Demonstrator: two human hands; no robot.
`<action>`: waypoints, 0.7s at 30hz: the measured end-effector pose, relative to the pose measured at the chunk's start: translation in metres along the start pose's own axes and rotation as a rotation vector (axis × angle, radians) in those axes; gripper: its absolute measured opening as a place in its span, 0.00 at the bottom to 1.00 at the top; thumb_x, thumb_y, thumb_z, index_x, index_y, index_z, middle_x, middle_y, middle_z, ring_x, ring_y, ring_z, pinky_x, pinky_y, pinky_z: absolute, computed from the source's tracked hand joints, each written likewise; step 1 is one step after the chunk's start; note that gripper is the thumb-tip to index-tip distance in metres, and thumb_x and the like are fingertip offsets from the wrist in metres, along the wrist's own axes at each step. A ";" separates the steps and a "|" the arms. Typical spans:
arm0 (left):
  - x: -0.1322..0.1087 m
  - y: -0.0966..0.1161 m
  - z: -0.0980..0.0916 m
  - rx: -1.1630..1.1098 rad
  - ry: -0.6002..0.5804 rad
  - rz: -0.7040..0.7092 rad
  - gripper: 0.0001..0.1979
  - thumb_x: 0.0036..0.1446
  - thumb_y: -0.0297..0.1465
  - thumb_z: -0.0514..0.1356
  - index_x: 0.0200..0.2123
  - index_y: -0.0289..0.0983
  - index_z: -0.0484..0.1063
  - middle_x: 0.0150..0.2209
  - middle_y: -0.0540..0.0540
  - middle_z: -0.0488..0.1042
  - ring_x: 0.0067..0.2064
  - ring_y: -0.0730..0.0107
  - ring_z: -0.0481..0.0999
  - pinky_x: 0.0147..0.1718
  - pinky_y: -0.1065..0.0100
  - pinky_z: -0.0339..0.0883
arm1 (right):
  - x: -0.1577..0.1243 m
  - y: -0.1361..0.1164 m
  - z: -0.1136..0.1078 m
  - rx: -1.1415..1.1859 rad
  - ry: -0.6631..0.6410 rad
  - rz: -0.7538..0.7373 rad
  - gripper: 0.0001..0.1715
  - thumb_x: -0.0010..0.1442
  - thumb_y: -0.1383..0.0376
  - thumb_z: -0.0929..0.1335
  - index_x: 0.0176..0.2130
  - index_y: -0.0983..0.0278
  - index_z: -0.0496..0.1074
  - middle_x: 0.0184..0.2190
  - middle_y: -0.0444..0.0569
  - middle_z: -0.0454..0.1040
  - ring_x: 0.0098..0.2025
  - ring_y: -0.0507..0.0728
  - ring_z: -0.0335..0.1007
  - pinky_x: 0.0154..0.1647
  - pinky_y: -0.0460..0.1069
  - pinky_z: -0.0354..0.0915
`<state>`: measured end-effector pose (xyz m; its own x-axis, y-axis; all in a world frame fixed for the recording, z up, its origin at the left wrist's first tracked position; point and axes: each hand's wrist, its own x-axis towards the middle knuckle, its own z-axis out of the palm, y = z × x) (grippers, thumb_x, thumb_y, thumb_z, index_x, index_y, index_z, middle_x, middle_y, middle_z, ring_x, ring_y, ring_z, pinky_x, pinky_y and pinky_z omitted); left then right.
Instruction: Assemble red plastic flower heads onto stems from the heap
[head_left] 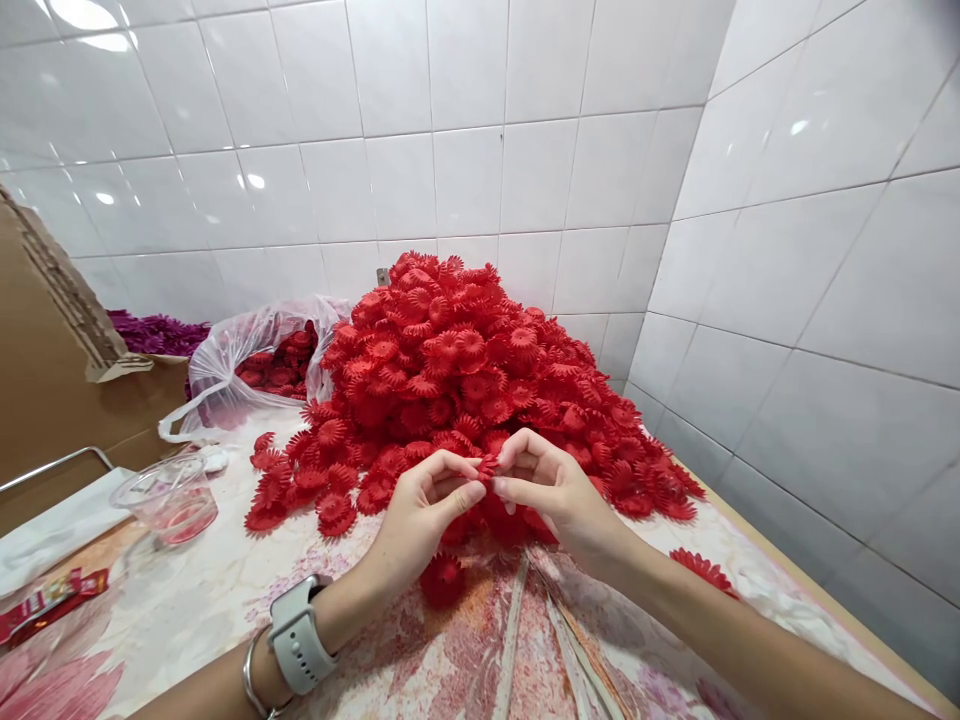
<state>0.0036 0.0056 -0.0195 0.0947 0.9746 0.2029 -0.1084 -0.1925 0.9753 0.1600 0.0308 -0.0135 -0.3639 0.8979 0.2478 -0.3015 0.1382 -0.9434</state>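
Observation:
Between the fingertips of both hands is a small red artificial flower (pixel 487 467), partly covered by the fingers. My left hand (pixel 435 495), with a watch and a bracelet at the wrist, pinches its left side. From the right, my right hand (pixel 547 485) pinches the same flower with thumb and fingers. Right behind the hands rises a large heap of red artificial flowers (pixel 465 370). One loose red flower (pixel 443 579) lies on the table below the left hand. Pale thin strips (pixel 514 635) lie on the table below the hands.
A clear plastic bag (pixel 221 375) of darker red flowers stands left of the heap, with purple flowers (pixel 161 332) behind it. At left are a cardboard box (pixel 67 370), a plastic cup (pixel 169 500) and a red wrapper (pixel 52 605). Tiled walls (pixel 465 185) border the patterned tablecloth (pixel 202 620).

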 end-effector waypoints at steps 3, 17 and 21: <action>-0.004 0.002 0.004 -0.008 -0.054 -0.068 0.15 0.40 0.34 0.70 0.29 0.37 0.68 0.30 0.51 0.74 0.35 0.70 0.73 0.36 0.70 0.65 | -0.003 -0.003 0.003 -0.057 0.002 -0.035 0.10 0.43 0.71 0.71 0.25 0.62 0.66 0.24 0.39 0.66 0.28 0.51 0.60 0.29 0.46 0.56; -0.004 0.010 0.007 -0.097 0.026 -0.133 0.07 0.45 0.28 0.60 0.20 0.38 0.64 0.23 0.55 0.62 0.28 0.75 0.63 0.31 0.75 0.62 | 0.005 -0.004 -0.009 0.339 -0.090 0.178 0.18 0.34 0.77 0.67 0.29 0.61 0.68 0.18 0.35 0.70 0.19 0.46 0.57 0.23 0.42 0.53; -0.004 0.010 0.006 -0.179 -0.007 -0.136 0.09 0.45 0.28 0.61 0.19 0.38 0.63 0.23 0.55 0.60 0.28 0.76 0.62 0.35 0.76 0.65 | 0.006 -0.005 -0.011 0.413 -0.071 0.200 0.19 0.33 0.76 0.68 0.30 0.62 0.69 0.20 0.36 0.70 0.20 0.45 0.58 0.23 0.40 0.57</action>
<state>0.0081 -0.0010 -0.0101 0.1274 0.9892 0.0723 -0.2678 -0.0358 0.9628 0.1693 0.0401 -0.0103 -0.5055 0.8572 0.0982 -0.5401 -0.2256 -0.8108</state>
